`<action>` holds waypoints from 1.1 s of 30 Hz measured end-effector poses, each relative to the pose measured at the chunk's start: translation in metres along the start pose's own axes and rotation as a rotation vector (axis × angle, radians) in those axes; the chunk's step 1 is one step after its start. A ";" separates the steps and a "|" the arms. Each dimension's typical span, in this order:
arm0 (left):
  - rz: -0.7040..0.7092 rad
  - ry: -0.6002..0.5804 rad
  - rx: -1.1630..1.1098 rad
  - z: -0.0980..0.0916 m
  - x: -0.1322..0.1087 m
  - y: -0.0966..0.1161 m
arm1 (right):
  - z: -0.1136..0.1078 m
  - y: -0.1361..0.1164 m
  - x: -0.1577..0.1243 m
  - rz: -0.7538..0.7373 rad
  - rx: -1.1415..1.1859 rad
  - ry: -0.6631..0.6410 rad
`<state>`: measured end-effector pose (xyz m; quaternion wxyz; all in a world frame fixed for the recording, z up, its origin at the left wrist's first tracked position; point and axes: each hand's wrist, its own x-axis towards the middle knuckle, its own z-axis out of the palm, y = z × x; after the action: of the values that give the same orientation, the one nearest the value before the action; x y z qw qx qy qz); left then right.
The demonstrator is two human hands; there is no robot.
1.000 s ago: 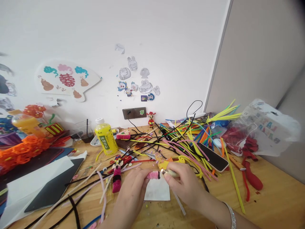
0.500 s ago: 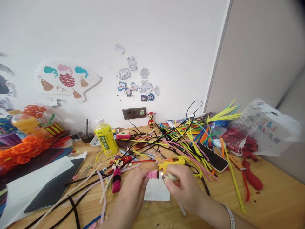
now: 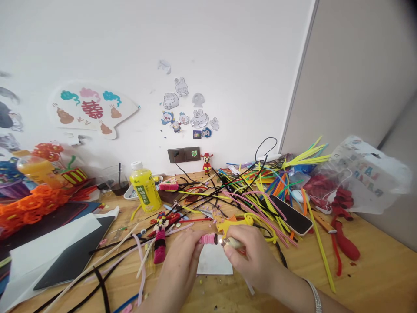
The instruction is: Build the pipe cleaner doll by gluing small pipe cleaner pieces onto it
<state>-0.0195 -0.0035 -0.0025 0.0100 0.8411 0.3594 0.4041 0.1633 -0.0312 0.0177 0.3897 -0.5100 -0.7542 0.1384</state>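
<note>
My left hand [image 3: 183, 252] is closed around a short pink coil of fuzzy pipe cleaner [image 3: 206, 239] with a dark band at its right end. My right hand [image 3: 249, 252] grips a pale lighter [image 3: 233, 244] lying on its side, its metal top turned toward the coil. A small bright flame [image 3: 220, 240] glows in the narrow gap between them. Below both hands lies a white sheet [image 3: 215, 260]. To the left rests a pipe-cleaner figure [image 3: 160, 239] with a magenta body, and just beyond my hands is a yellow shape [image 3: 232, 224].
Loose pipe cleaners [image 3: 257, 191] heap across the back. A yellow drink bottle [image 3: 145, 191] stands at centre left. On the right lie a phone [image 3: 293, 215], a red balloon [image 3: 347, 243] and a plastic bag [image 3: 371, 174]. Papers and a dark board [image 3: 78, 252] cover the left.
Both hands stay nearly still, with the coil and lighter in the same places. The flame is visible in both frames.
</note>
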 end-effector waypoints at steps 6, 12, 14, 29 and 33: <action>-0.060 -0.043 -0.029 0.000 0.000 0.001 | 0.001 -0.001 -0.001 -0.025 0.000 0.008; -0.062 -0.032 -0.048 -0.002 0.001 0.005 | 0.000 -0.002 -0.001 -0.041 0.003 0.027; -0.079 -0.044 -0.074 -0.003 0.002 0.006 | 0.001 -0.001 0.000 -0.036 -0.005 0.032; -0.240 -0.129 -0.293 -0.005 0.003 0.014 | -0.002 0.000 0.000 -0.040 0.052 0.069; -0.326 -0.171 -0.452 -0.008 0.008 0.017 | 0.000 0.004 0.001 0.009 0.146 0.118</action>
<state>-0.0108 -0.0133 0.0137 0.2923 0.7797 0.3885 0.3946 0.1665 -0.0289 0.0156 0.4687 -0.4910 -0.7157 0.1644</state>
